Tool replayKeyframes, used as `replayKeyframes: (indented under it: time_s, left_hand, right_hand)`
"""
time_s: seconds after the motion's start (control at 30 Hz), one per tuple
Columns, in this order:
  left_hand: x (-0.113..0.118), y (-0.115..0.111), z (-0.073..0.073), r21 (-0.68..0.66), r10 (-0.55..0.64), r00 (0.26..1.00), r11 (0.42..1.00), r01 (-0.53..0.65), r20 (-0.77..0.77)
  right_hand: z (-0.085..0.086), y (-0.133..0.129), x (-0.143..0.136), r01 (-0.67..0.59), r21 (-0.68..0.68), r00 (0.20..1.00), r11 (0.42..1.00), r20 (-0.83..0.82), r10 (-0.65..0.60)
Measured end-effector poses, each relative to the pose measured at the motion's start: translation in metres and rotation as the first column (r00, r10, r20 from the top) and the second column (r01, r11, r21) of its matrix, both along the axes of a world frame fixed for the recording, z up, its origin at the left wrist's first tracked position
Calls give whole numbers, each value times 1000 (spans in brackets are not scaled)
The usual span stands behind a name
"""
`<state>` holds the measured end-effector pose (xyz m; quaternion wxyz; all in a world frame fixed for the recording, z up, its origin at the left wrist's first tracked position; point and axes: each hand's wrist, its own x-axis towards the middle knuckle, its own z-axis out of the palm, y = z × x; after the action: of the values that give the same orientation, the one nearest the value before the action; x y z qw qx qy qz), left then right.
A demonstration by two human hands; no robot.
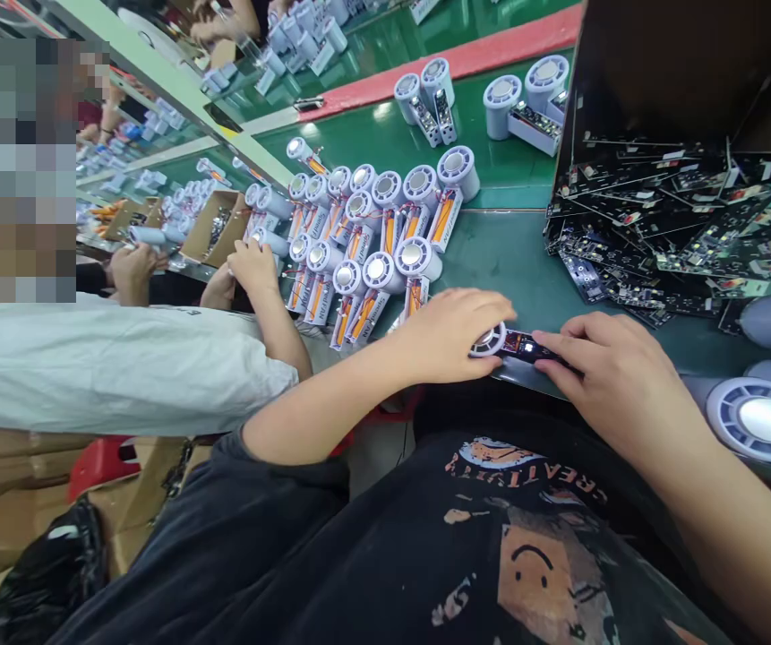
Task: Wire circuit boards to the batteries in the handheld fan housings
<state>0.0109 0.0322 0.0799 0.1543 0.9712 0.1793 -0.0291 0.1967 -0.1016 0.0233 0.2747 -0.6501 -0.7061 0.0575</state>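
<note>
My left hand (456, 336) is wrapped round the head of a lavender handheld fan (491, 340) near the table's front edge. A dark circuit board (523, 347) with a bright spot on it extends to the right from the fan's head. On the board's right end, the thumb and fingers of my right hand (603, 363) are closed. Whether the board is seated in the handle, I cannot tell. Beyond my left hand stand several fan housings (418, 255) with orange parts in their open handles.
A dark box (681, 63) with a heap of circuit boards (681, 233) is at the right. More fans (765, 419) lie near my right forearm. Further fans with boards (435, 98) stand at the back. A co-worker's hand (254, 264) is at the left, near a cardboard box (214, 228).
</note>
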Motion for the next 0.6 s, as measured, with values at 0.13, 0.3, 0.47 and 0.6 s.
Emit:
replayKeyframes:
  time_s: [0.13, 0.3, 0.47, 0.6]
  left_hand:
    - [3, -7, -21, -108, 94, 990, 991, -83, 104]
    - [7, -13, -26, -114, 152, 979, 984, -137, 134]
    - [10, -18, -20, -83, 177, 979, 982, -169, 100]
    - [10, -16, -17, -117, 177, 982, 979, -168, 71]
  right_hand:
    - [-3, 13, 0, -45, -26, 999, 999, -4, 44]
    - [-8, 25, -1, -46, -34, 996, 998, -84, 43]
    - [-11, 22, -3, 78, 4, 995, 997, -60, -77]
    - [-10, 8, 1, 139, 9, 989, 990, -43, -139]
